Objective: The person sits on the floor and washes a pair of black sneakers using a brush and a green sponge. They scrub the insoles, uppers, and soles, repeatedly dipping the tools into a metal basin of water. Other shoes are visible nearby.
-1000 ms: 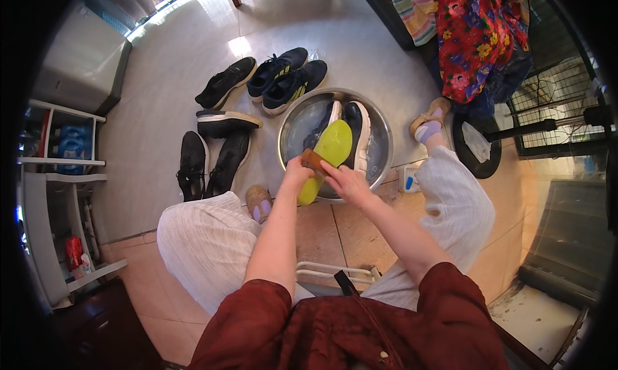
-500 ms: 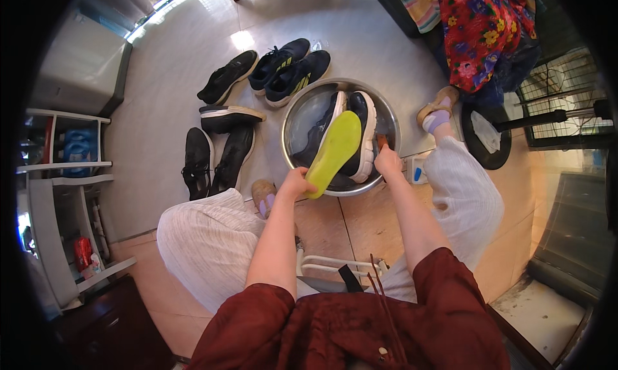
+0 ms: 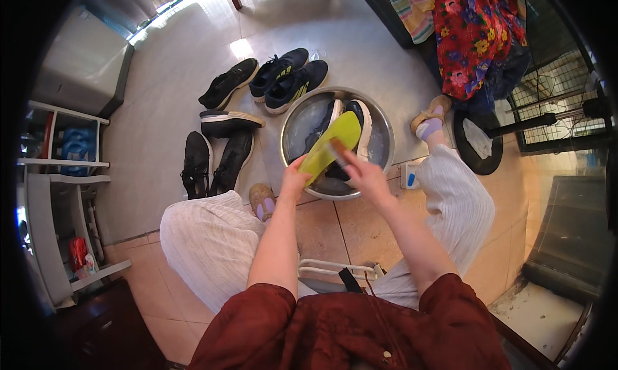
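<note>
Floor's busy: black shoes and dark sneakers with yellow-green stripes left of and beyond a round metal basin, a small white box with a blue mark just right of it. Two dark, white-soled shoes sit in the basin, partly hidden by a yellow-green insole tilted above them. Left hand pinches the insole's near end; right hand, fingers closed, grips a brown brush against its face, slightly blurred.

Lime-yellow insole, brown brush, white-soled navy shoes, silver basin, red flower-print cloth, maroon top
</note>
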Demonstrator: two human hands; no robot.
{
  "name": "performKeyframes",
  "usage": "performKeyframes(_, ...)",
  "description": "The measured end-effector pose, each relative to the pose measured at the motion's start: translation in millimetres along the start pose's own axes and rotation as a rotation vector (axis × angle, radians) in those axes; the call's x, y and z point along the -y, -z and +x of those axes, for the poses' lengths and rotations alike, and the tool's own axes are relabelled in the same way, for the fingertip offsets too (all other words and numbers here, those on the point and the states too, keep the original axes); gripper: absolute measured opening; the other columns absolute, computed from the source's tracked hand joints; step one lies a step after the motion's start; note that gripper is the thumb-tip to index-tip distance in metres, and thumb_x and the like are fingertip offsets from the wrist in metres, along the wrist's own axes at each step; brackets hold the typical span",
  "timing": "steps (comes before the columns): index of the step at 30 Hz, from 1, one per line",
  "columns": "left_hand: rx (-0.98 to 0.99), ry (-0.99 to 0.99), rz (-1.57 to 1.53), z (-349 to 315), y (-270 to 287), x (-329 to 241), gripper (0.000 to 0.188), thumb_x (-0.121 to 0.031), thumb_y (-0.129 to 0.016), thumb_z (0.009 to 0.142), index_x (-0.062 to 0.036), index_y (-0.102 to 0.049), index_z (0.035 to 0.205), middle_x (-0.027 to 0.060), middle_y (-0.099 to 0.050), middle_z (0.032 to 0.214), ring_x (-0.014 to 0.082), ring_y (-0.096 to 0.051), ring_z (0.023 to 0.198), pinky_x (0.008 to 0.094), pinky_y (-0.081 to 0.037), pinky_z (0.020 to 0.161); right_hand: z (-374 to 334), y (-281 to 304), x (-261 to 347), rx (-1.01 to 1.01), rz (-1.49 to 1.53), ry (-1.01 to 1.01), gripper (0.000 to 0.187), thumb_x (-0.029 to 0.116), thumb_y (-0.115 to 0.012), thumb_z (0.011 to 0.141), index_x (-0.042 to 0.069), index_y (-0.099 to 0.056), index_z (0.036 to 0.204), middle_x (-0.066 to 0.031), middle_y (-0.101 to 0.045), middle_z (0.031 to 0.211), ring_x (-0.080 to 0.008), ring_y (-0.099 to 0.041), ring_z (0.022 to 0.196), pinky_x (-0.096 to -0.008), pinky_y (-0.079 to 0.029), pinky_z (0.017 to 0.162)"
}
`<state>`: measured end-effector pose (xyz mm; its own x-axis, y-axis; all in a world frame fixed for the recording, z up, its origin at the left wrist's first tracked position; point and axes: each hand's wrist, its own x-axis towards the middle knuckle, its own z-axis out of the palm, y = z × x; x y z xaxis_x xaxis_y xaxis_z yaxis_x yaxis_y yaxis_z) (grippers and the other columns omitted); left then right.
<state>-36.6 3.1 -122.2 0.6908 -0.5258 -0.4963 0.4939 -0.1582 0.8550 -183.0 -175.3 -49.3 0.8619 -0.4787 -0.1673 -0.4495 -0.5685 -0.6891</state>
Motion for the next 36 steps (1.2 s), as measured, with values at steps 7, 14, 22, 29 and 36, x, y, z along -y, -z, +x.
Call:
performKeyframes(7,0.047,-0.056,0.129,-4,-11,-21,0.07,0.018,-0.054,0.07,-0.003,-0.056,0.136,0.0084,-0.065,0.124,0.0176,-0.06,0.115,0.0276,-0.045,0.099,33,-7,-11,-0.039,-0.25,-0.075,0.039,0.035,-0.055,0.097,0.027,-0.055,0.135,-0.0202,-0.066,0.085,-0.0397,-0.066,0.08,-0.0511,-0.052,0.069)
performKeyframes(14,0.03,-0.064,0.177,7,-9,-22,0.069,0.019,-0.052,0.07,-0.0005,-0.056,0.136,0.0102,-0.065,0.123,0.0176,-0.062,0.112,0.0274,-0.047,0.096,31,-6,-16,-0.005,-0.166,0.035,0.042,0.035,-0.056,0.096,0.026,-0.055,0.136,-0.0203,-0.067,0.088,-0.0398,-0.065,0.085,-0.049,-0.052,0.074)
performKeyframes(22,0.111,0.042,0.104,2,-11,-27,0.07,0.018,-0.054,0.074,-0.0028,-0.052,0.14,0.009,-0.063,0.127,0.02,-0.06,0.116,0.0304,-0.044,0.101,37,-13,2,0.038,-0.12,-0.157,0.04,0.032,-0.058,0.095,0.021,-0.06,0.133,-0.0207,-0.069,0.101,-0.0388,-0.066,0.093,-0.0462,-0.053,0.08)
performKeyframes(29,0.16,0.172,-0.14,9,-4,-19,0.068,0.014,-0.058,0.076,-0.0035,-0.049,0.141,0.0087,-0.063,0.124,0.021,-0.06,0.114,0.0327,-0.048,0.097,5,-30,16,0.135,0.176,0.096,0.043,0.027,-0.06,0.095,0.016,-0.057,0.136,-0.0201,-0.069,0.105,-0.0388,-0.067,0.094,-0.0412,-0.053,0.081)
performKeyframes(36,0.302,0.163,-0.188,1,-29,-20,0.085,0.018,-0.057,0.068,-0.0041,-0.04,0.147,0.0092,-0.056,0.133,0.0229,-0.057,0.12,0.0328,-0.046,0.099,9,-25,8,0.07,0.031,-0.027,0.04,0.033,-0.054,0.095,0.02,-0.06,0.133,-0.0223,-0.069,0.097,-0.0403,-0.066,0.089,-0.0486,-0.052,0.08)
